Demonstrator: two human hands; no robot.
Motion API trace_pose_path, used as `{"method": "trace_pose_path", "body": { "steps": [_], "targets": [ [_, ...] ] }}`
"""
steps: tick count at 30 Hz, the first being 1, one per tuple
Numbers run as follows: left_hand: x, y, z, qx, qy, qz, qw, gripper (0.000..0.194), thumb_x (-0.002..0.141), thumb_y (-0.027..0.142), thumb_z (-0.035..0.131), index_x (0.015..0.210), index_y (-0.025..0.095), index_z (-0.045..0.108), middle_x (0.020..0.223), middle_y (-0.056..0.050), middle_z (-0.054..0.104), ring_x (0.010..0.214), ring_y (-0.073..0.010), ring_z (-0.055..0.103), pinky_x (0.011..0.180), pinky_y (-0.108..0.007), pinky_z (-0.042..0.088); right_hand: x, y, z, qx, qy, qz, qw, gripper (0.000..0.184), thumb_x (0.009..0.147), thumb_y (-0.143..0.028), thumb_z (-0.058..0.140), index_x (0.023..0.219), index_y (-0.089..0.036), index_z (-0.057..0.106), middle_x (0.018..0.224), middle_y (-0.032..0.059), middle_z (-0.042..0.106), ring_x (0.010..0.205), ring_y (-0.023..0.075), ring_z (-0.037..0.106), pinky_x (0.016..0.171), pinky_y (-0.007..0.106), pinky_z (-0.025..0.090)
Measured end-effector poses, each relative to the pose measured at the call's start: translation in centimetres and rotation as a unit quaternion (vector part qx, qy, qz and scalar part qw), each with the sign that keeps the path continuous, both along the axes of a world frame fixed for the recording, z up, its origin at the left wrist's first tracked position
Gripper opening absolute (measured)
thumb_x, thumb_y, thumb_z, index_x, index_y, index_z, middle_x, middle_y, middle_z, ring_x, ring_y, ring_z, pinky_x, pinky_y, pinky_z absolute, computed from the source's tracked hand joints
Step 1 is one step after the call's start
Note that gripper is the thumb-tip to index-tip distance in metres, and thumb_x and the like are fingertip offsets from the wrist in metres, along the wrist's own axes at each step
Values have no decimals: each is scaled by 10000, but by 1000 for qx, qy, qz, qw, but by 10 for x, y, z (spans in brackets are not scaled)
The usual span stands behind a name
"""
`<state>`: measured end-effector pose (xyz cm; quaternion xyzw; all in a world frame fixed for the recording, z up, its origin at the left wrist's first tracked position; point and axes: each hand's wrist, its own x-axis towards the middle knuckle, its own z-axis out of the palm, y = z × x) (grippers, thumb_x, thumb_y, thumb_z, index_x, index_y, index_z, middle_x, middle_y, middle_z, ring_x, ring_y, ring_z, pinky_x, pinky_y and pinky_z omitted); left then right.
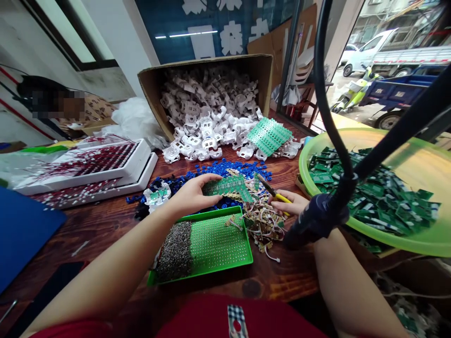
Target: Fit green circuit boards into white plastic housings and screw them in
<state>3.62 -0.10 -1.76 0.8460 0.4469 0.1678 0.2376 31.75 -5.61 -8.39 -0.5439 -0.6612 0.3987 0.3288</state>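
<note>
My left hand (195,191) is closed on the near end of a green circuit board panel (227,187), thumb below and fingers above. To its right, my right hand (291,203) grips yellow-handled pliers (278,195). Their dark jaws point up and left, close to a small green board piece (256,181) by the panel's right end. Part of my right hand is hidden behind a black stand. Below the panel lies a heap of small boards with white-plugged wires (266,220). A green tray (218,270) nearer me holds many small metal screws (176,249).
Blue small parts (225,169) lie behind the panel. A tipped cardboard box (148,89) spills white plastic housings (200,131). At right stands a yellow-green basin (394,241) of circuit boards, with a black stand (317,216) before it. White foam trays (134,164) hold red wires at left.
</note>
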Motion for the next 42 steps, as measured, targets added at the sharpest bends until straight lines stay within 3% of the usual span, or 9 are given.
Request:
{"method": "trace_pose_path", "body": {
  "steps": [8, 16, 24, 29, 33, 38, 42],
  "targets": [
    [5, -5, 1, 64, 41, -14, 997, 442, 724, 281, 566, 1154, 186, 525, 1159, -81, 563, 1079, -225, 510, 958, -388, 386, 6, 7, -7, 52, -54, -54, 996, 419, 623, -393, 661, 963, -165, 570, 849, 80, 616, 860, 249, 569, 748, 364, 481],
    [12, -6, 1, 153, 108, -88, 978, 413, 779, 259, 512, 1181, 167, 509, 1099, -88, 553, 1040, -207, 500, 934, -354, 396, 0, 0, -5, 72, -78, -18, 994, 316, 681, -389, 623, 905, -168, 602, 900, 64, 637, 883, 227, 581, 740, 304, 483],
    [12, -8, 2, 205, 149, -111, 961, 414, 803, 243, 469, 1207, 153, 493, 1090, -102, 547, 982, -201, 515, 889, -338, 422, -1, -2, -12, 94, -107, -2, 990, 283, 717, -323, 591, 954, -168, 598, 927, 50, 644, 858, 204, 586, 738, 281, 469],
    [20, -18, -8, 251, 217, -70, 941, 424, 794, 199, 457, 1208, 111, 492, 1021, -123, 575, 885, -224, 544, 808, -367, 456, -15, 0, -15, 113, -143, -51, 982, 229, 724, -290, 554, 912, -168, 601, 848, 54, 635, 821, 207, 582, 719, 299, 458],
    [30, -27, -16, 261, 215, -31, 941, 421, 827, 210, 410, 1217, 64, 475, 992, -153, 574, 836, -245, 551, 779, -407, 459, -20, 3, -22, 126, -171, -109, 971, 238, 741, -296, 525, 935, -172, 588, 781, 64, 612, 776, 205, 576, 696, 299, 445],
    [25, -16, -16, 245, 179, 7, 953, 446, 818, 266, 456, 1218, 69, 464, 1035, -144, 560, 948, -254, 533, 857, -393, 438, -3, 10, -27, 136, -191, -137, 962, 284, 702, -356, 579, 917, -171, 590, 779, 72, 600, 757, 214, 567, 692, 315, 443],
    [17, -6, -12, 220, 159, -2, 962, 431, 797, 285, 497, 1198, 129, 479, 1071, -98, 562, 1003, -217, 522, 899, -342, 425, 7, 13, -27, 149, -193, -148, 958, 363, 649, -382, 628, 935, -162, 591, 880, 110, 597, 880, 269, 544, 788, 385, 425]
  ]
}}
